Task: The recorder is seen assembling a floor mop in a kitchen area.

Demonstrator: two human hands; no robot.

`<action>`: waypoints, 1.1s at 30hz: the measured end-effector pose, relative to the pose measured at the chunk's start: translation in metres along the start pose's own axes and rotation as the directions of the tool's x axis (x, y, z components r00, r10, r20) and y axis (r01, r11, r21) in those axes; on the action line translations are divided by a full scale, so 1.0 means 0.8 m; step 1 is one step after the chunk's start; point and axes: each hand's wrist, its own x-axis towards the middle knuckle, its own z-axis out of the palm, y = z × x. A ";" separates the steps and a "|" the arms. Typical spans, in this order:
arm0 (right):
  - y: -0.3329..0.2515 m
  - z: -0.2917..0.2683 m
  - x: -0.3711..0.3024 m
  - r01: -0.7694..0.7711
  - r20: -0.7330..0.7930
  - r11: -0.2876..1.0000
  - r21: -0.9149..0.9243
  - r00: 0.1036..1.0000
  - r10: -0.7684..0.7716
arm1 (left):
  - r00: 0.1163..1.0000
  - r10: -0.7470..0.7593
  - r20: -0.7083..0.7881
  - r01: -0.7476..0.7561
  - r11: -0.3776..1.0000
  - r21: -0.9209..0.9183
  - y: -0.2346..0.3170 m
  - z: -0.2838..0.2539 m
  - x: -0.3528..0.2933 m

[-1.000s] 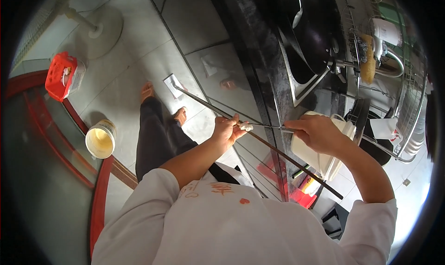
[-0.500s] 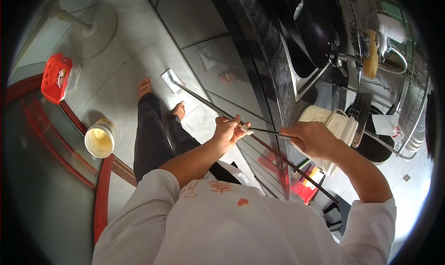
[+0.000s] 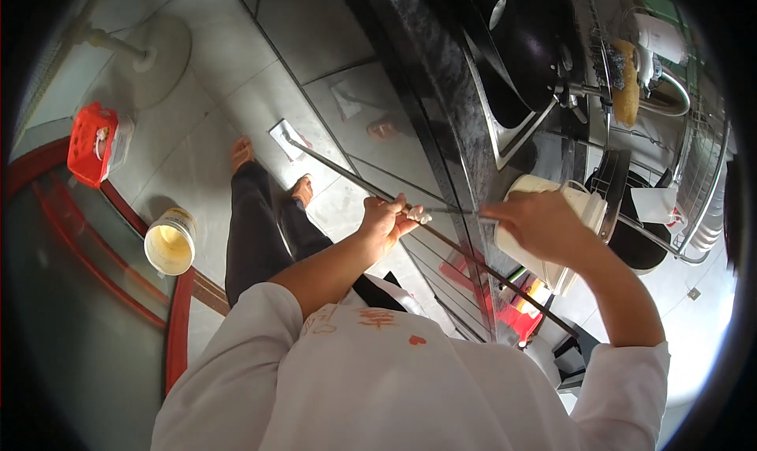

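Skewer [image 3: 449,210], thin steel, pinched between left hand [image 3: 384,224] and right hand [image 3: 540,226]

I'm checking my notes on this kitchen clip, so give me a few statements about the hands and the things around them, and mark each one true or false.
1. The left hand pinches a small pale piece at the end of a thin skewer. True.
2. The right hand rests flat on the floor. False: it is raised by a white container at the dark counter, on the skewer's other end.
3. A red basket sits on the floor to the person's left. True.
4. The pale tub on the floor is closed with a lid. False: it stands open.
5. A black pan lies by the sink. True.
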 end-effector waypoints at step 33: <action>0.018 0.058 0.083 -0.064 -0.007 0.881 0.469 0.997 0.075 | 0.999 0.023 -0.037 -0.025 0.998 -0.061 -0.012 0.009 0.006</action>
